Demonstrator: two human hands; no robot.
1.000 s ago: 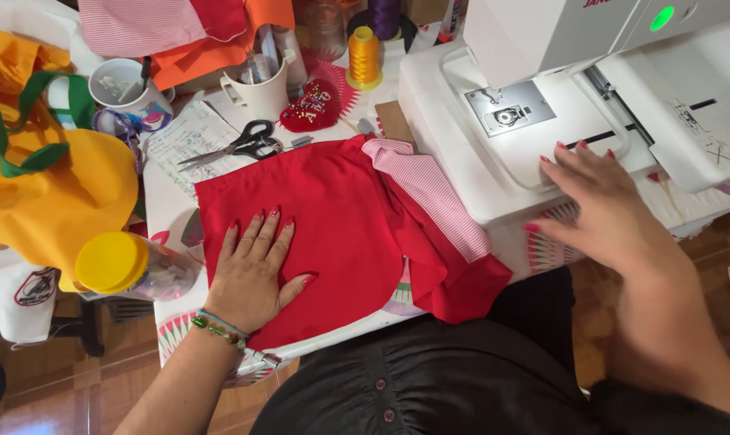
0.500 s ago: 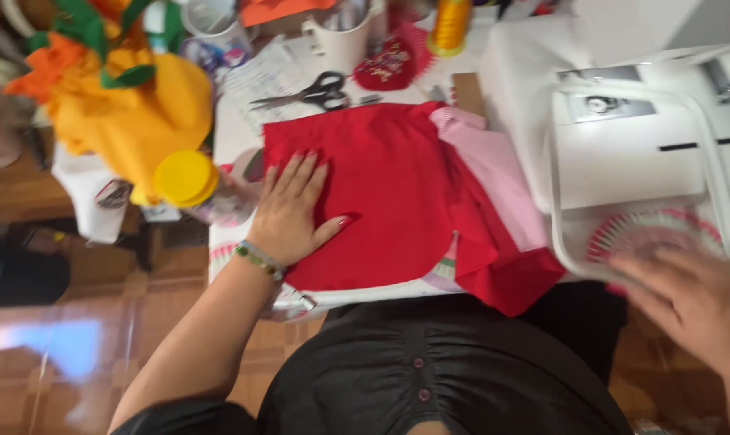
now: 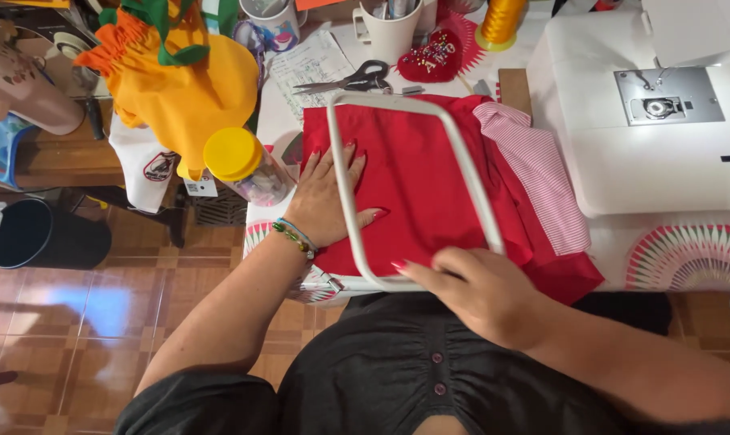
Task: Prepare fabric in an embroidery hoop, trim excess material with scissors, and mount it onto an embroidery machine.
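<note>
On the desk (image 3: 296,121), centre of view, lies a folded red cloth (image 3: 417,173) w/ a white rounded-rectangle frame (image 3: 460,153) laid over it. Left hand (image 3: 326,201) is flat on the cloth's 9 o'clock side, fingers spread, palm down, holding nothing; the frame's left bar crosses over its fingers. Right hand (image 3: 481,294) sits at the frame's 6 o'clock corner, fingers curled on the bar – grip narrow, closed on the frame. Pink striped fabric (image 3: 538,173) pokes out at 3 o'clock of the red cloth, next to a white sewing machine (image 3: 647,145). At 12 o'clock: scissors (image 3: 353,79), red heart pincushion (image 3: 431,60), white mug (image 3: 389,32), gold thread cone (image 3: 502,20). At 9 o'clock of the left hand: yellow-lidded jar (image 3: 244,165), just beside an orange-yellow garment (image 3: 179,84).
</note>
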